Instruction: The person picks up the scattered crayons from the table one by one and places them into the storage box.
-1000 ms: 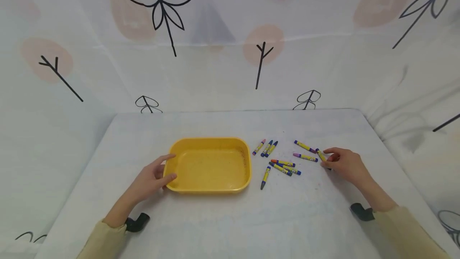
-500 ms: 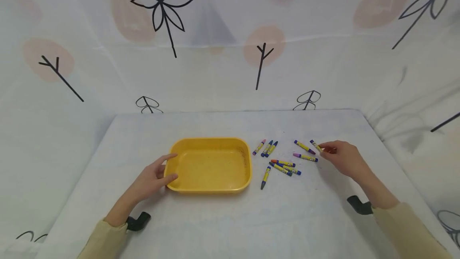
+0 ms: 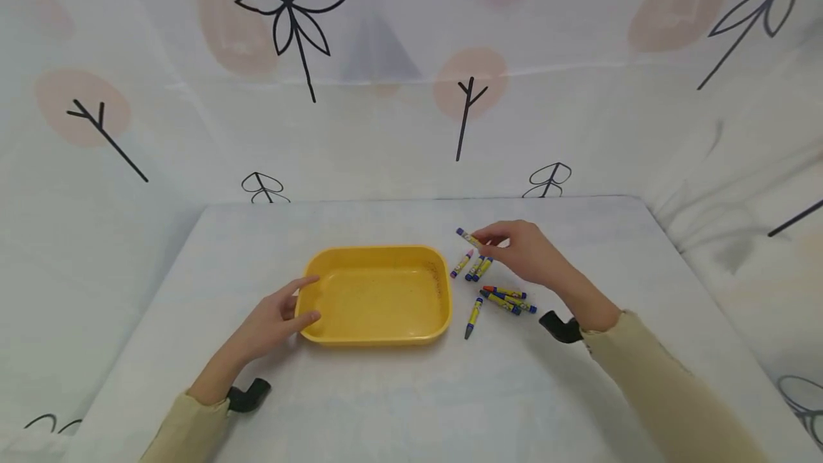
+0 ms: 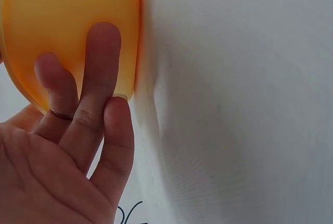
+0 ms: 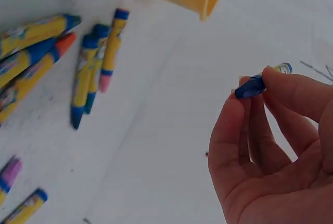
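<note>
My left hand (image 3: 273,320) grips the left end of a shallow yellow tray (image 3: 379,338), with thumb and index finger over the rim; the left wrist view shows other fingers against its outer wall (image 4: 117,5). My right hand (image 3: 524,252) pinches a blue-tipped crayon (image 3: 467,236) in a yellow wrapper between thumb and fingertips. It hangs over the table just beyond a pink crayon (image 3: 461,265) and two blue-toned crayons (image 3: 483,270). In the right wrist view the blue tip (image 5: 250,88) points out of the pinch. No crayon lies in the tray.
An orange crayon (image 3: 505,292) lies against two darker ones (image 3: 501,303) right of the tray. A grey crayon (image 3: 474,319) sits nearer the front. A purple crayon (image 5: 10,174) and another crayon (image 5: 26,206) show in the right wrist view, hidden in the head view.
My right hand has lifted the crayon from the right side and carried it left toward the tray's back right corner. My left hand stays on the tray.
</note>
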`<action>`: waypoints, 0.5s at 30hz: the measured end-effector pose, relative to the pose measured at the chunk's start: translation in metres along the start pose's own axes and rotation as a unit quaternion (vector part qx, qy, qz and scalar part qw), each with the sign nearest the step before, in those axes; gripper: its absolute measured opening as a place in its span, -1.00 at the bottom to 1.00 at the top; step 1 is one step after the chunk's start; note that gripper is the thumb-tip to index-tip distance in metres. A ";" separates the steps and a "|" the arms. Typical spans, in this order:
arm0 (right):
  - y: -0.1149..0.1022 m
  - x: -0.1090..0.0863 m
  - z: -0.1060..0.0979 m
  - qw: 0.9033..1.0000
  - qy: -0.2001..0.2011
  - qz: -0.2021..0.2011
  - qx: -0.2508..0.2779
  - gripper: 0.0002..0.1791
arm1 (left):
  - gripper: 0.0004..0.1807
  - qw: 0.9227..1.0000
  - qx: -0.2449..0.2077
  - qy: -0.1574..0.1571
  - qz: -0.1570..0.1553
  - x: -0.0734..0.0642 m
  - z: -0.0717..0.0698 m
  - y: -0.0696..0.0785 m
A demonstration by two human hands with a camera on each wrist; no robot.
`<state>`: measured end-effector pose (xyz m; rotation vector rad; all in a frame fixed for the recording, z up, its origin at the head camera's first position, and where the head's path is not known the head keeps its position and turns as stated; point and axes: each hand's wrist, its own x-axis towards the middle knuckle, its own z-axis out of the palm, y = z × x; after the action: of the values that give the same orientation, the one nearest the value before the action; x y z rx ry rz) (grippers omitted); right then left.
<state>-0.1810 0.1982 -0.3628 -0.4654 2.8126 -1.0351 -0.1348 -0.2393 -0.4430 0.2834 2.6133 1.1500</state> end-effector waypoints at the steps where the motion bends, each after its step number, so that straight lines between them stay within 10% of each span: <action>1: -0.007 0.006 0.004 1.000 -0.007 -0.014 0.002 -0.69 | -0.24 1.000 0.000 0.000 -0.001 0.000 0.000 0.001; 15: -0.080 0.068 0.073 0.983 -0.103 -0.142 0.054 -0.74 | -0.22 1.000 0.007 -0.006 -0.002 -0.001 -0.001 0.004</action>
<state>-0.2102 0.0739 -0.3668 -0.9248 2.5436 -1.1091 -0.1336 -0.2376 -0.4397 0.2870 2.6110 1.1269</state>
